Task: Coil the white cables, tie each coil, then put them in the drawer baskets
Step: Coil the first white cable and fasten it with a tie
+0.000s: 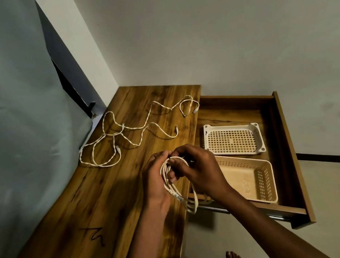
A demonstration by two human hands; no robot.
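Currently, on the far left of the wooden desk, loose white cables sprawl in wavy loops, uncoiled, their small plugs lying free on the grained top. A dark scribble marks the near left of the desk.

Centre: the left hand grips a coiled cable just above the desk's right edge, fingers curled round the bundle's upper part. The right hand pinches something dark and thin at the top of the coil, probably a tie; too small to tell for certain. A few loops and a clear plug hang below the hands, over the gap between desk and drawer.

Judgement: the cable looks light, thin and limp, with a smooth jacket and some spring, so loops are likely to slide apart if the hold loosens. Best held where the strands gather, at the top of the coil, with the tie cinched there. The plug clip looks fragile; keep it out of the pinch.

Right: the open wooden drawer holds two perforated plastic baskets, a white one far and a cream one near, side by side and touching. Neither holds a cable yet.
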